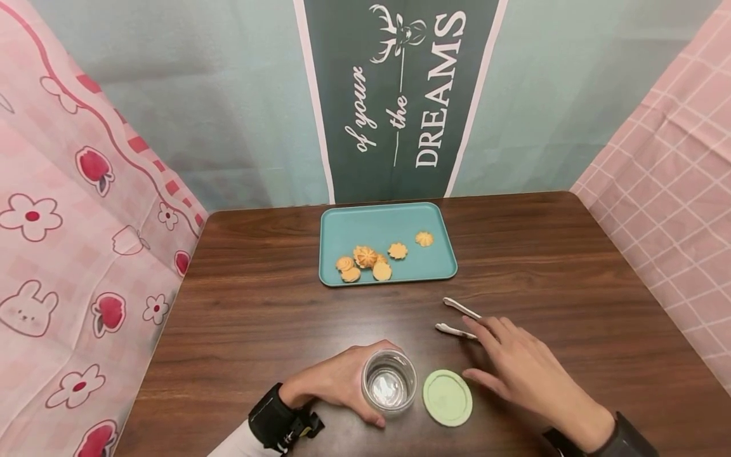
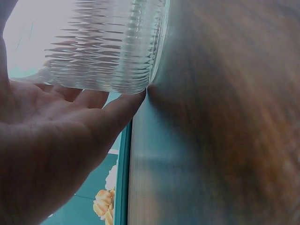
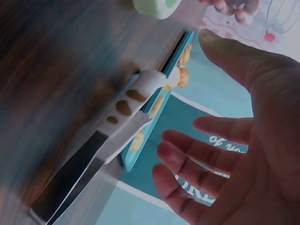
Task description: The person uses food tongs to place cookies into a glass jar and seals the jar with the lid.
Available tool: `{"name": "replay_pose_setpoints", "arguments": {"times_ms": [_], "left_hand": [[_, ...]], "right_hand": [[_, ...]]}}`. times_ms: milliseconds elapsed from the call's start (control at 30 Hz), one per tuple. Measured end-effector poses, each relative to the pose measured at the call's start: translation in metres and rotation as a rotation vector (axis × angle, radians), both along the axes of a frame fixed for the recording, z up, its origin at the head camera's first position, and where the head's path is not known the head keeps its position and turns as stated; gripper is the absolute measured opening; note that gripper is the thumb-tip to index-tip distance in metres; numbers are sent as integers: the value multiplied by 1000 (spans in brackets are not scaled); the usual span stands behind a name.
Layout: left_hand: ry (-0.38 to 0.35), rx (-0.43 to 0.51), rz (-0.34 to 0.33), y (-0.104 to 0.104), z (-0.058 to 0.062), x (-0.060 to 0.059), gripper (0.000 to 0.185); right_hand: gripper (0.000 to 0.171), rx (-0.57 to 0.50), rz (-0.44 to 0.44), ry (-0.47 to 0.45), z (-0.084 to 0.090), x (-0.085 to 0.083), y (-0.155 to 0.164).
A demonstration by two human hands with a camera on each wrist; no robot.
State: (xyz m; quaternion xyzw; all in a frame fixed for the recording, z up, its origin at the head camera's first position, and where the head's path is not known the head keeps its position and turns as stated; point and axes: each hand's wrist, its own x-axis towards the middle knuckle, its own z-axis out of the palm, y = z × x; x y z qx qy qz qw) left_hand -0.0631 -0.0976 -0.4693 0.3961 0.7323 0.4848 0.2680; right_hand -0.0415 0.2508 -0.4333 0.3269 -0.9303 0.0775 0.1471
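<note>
A clear glass jar point(image 1: 389, 384) stands upright near the front of the table, its mouth uncovered. My left hand point(image 1: 341, 383) holds it from the left side, thumb in front and fingers behind; ridges in the glass point(image 2: 101, 51) show in the left wrist view. Just right of the jar lies a round pale green lid point(image 1: 448, 398). Over a pair of tongs point(image 1: 461, 309) is my right hand point(image 1: 525, 368), fingers spread and holding nothing. The tongs have white tips with brown spots and metal arms point(image 3: 75, 173), and the hand hides part of them in the head view.
A teal tray point(image 1: 374, 222) lies at the back of the wooden table point(image 1: 257, 304). On it are several golden cookies point(image 1: 365, 257), mostly towards its front left. A pink patterned cloth point(image 1: 85, 254) hangs at the left, a pink checked one point(image 1: 674, 190) at the right.
</note>
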Motion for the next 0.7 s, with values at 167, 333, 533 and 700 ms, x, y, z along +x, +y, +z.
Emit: {"name": "replay_pose_setpoints", "arguments": {"times_ms": [167,333,533,700], "left_hand": [[14,-2,0,1,1,0,86],[27,8,-8,1,1,0,86],[41,5,-5,0,1,0,88],[51,2,-8,0,1,0,90]], "right_hand": [[84,-22,-53,10,-4,-4,9],[81,-42,-74,9,-6,-8,20],[83,-51,-89,5,-7,-15,31],[85,-45,-99,-8,-12,-18,36]]}}
